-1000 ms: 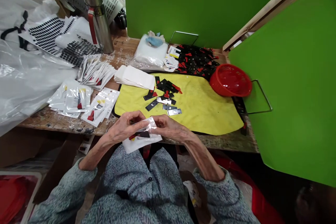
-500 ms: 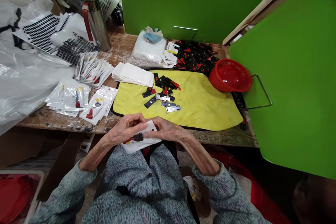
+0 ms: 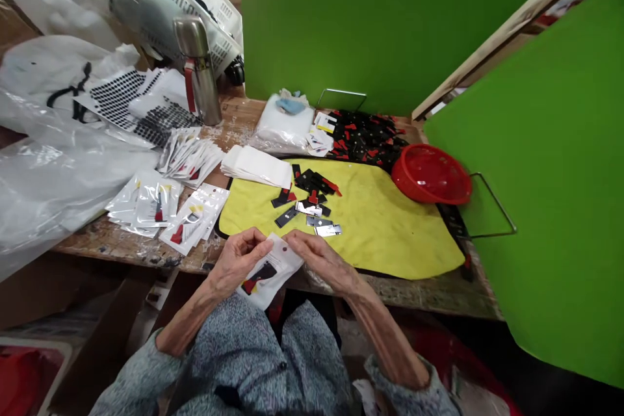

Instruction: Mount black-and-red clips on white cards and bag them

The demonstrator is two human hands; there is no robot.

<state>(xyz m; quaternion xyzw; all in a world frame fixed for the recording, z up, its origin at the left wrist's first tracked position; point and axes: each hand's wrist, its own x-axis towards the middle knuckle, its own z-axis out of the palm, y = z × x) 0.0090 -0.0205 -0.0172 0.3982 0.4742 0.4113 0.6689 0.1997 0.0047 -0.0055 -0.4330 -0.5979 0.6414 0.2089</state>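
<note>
Can't make out small marks on the held pouch (image 3: 273, 272); can't see all of the plastic sheeting (image 3: 63, 192), cropped left, or right-hand green panel (image 3: 550, 208), cropped too.

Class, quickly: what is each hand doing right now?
Left hand: closed, pinching the top edge of the packet.
Right hand: closed, holding the same packet near its top right corner.

The pouch (image 3: 277, 265) lies between left hand (image 3: 240, 256) and right hand (image 3: 322, 260), before the mat (image 3: 400, 234), which bears parts (image 3: 308, 179), with packets (image 3: 195, 218) left, bowl (image 3: 431, 175) right and heap (image 3: 368, 135) (beside cards (image 3: 322, 134)) behind.
</note>
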